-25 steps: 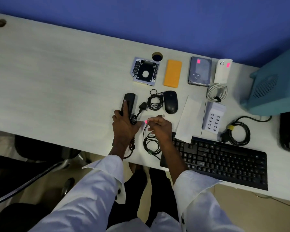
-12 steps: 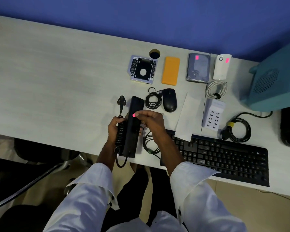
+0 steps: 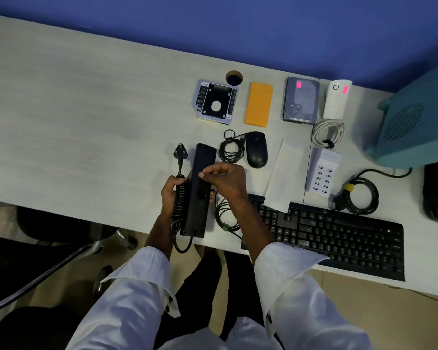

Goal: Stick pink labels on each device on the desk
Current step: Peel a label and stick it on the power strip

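Black power strip (image 3: 200, 190) held at the near edge of a pale desk (image 3: 86, 109).
Lying lengthwise away from the body, far end tipped slightly right. Gripped along its left side, coiled cord (image 3: 179, 198) included, by the left hand (image 3: 171, 193); touched on its top face by the curled fingertips of the right hand (image 3: 225, 180), holding anything or not impossible to tell. Pink labels (image 3: 299, 84) on the hard drive (image 3: 301, 104) and white adapter (image 3: 335, 107).

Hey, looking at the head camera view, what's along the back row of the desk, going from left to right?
drive caddy → orange case → hard drive → white plug-in device → teal box
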`<action>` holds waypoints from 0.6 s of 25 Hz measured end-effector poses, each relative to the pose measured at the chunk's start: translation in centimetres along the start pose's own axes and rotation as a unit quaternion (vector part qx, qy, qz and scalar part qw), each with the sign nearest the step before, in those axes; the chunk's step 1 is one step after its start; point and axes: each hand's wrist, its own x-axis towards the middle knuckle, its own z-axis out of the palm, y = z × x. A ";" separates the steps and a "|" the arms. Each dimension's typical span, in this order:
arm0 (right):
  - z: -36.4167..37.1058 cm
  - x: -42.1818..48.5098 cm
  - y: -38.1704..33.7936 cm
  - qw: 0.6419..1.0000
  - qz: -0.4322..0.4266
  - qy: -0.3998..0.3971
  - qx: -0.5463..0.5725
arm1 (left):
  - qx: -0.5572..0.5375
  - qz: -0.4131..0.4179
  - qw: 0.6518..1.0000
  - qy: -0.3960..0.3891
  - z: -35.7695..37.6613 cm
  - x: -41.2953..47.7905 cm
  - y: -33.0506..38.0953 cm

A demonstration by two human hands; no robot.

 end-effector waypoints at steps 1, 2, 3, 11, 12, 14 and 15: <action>0.1 0.1 -0.1 1.000 -0.003 0.012 -0.017 | -0.002 -0.001 1.000 -0.005 0.0 -0.1 0.1; 0.0 0.1 -0.2 0.999 0.005 0.021 -0.024 | -0.003 -0.004 1.000 -0.009 0.1 -0.2 0.1; -0.1 0.1 -0.5 0.999 0.020 0.024 -0.022 | -0.009 -0.009 1.000 -0.013 0.2 -0.3 0.1; -1.0 0.6 -1.7 0.982 0.176 -0.061 0.038 | -0.003 -0.040 0.998 -0.051 -0.3 -0.5 0.8; -0.9 1.0 -1.4 0.983 0.174 -0.064 0.017 | 0.002 -0.044 0.998 -0.049 -0.4 -0.5 0.9; -0.6 1.3 -0.7 0.985 0.165 -0.048 -0.017 | 0.015 -0.038 0.999 -0.031 -0.3 -0.8 1.2; -0.3 1.3 -0.3 0.987 0.157 -0.029 -0.019 | 0.030 -0.021 0.999 -0.011 0.1 -0.9 1.3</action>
